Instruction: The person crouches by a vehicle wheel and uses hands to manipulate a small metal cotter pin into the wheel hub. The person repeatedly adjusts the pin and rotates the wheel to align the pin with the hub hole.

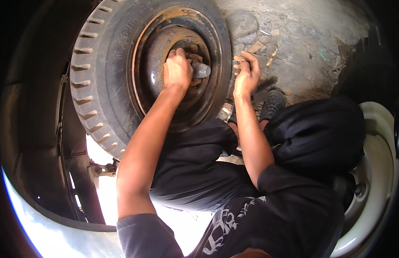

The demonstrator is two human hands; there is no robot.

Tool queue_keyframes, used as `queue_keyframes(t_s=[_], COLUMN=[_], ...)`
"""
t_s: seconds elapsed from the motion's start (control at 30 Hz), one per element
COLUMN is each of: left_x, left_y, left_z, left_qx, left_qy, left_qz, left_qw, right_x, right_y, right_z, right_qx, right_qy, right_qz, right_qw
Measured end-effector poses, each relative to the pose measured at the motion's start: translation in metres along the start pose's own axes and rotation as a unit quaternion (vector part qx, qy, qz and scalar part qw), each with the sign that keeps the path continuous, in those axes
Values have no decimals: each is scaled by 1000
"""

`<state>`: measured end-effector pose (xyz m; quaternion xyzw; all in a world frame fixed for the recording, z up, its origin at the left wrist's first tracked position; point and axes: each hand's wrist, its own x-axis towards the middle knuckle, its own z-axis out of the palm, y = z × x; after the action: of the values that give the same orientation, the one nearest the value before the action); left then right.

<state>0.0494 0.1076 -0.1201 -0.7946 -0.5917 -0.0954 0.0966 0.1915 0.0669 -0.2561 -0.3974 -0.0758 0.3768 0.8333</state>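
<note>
My left hand (pixel 177 69) is at the rusty hub (pixel 155 60) of a wheel with a treaded black tyre (pixel 90 77), its fingers curled over the hub's face among the bolts; what they grip is hidden. A grey, rounded centre cap (pixel 202 70) protrudes just right of those fingers. My right hand (pixel 247 71) is raised beside the tyre's right side, off the wheel, with its fingers bent in toward the thumb; anything between the fingertips is too small to make out.
A dark wheel well (pixel 32 107) and pale body panel (pixel 49 234) lie at left. Cracked stony ground (pixel 298 51) with small scraps spreads at upper right. My bent legs (pixel 315 133) and dark clogs (pixel 272 105) are below my hands. A white wheel rim (pixel 377 159) stands at far right.
</note>
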Motion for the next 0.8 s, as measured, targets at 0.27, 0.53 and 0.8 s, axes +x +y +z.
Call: queue_keyframes(t_s=[0.27, 0.53, 0.8], left_x=[1, -1, 5], left_y=[-2, 13, 14], left_z=[-3, -17, 0], left_qx=[29, 43, 57], left_qy=[-17, -72, -67], left_qz=[-16, -24, -21], left_qw=[999, 996, 996], right_x=[1, -8, -6], right_y=[4, 8, 13], right_z=[-2, 1, 0], right_qx=[17, -7, -48], right_qy=[-22, -48, -45], right_qz=[-4, -4, 22], right_qw=[1000, 999, 998])
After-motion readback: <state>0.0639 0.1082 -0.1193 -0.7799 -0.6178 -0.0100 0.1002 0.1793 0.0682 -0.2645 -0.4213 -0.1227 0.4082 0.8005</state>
